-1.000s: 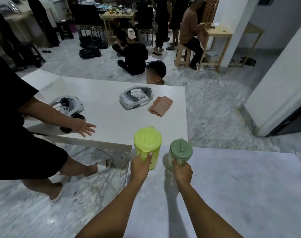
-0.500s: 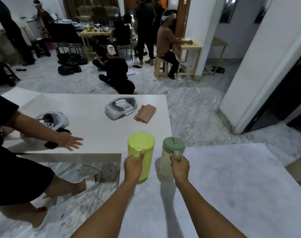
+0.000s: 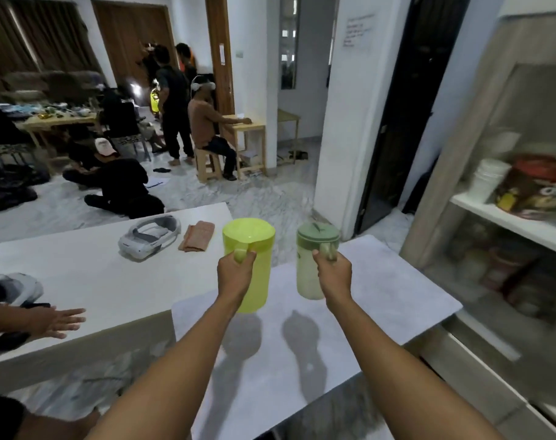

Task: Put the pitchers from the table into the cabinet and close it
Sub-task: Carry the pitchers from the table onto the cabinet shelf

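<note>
My left hand grips the handle of a bright yellow-green pitcher, held upright in the air above the grey marbled table. My right hand grips the handle of a pale pitcher with a dark green lid, also lifted off the table. Both cast shadows on the tabletop below. To the right stands the cabinet with a glass front and a white shelf; it is blurred, so I cannot tell whether its door stands open.
A white table on the left carries a white headset, a folded orange cloth and another headset. Another person's hand rests on its near edge. Several people sit and stand in the room beyond.
Both pitchers have been lifted off the table and carried higher. My view has swung up and to the right, bringing the cabinet into sight.
</note>
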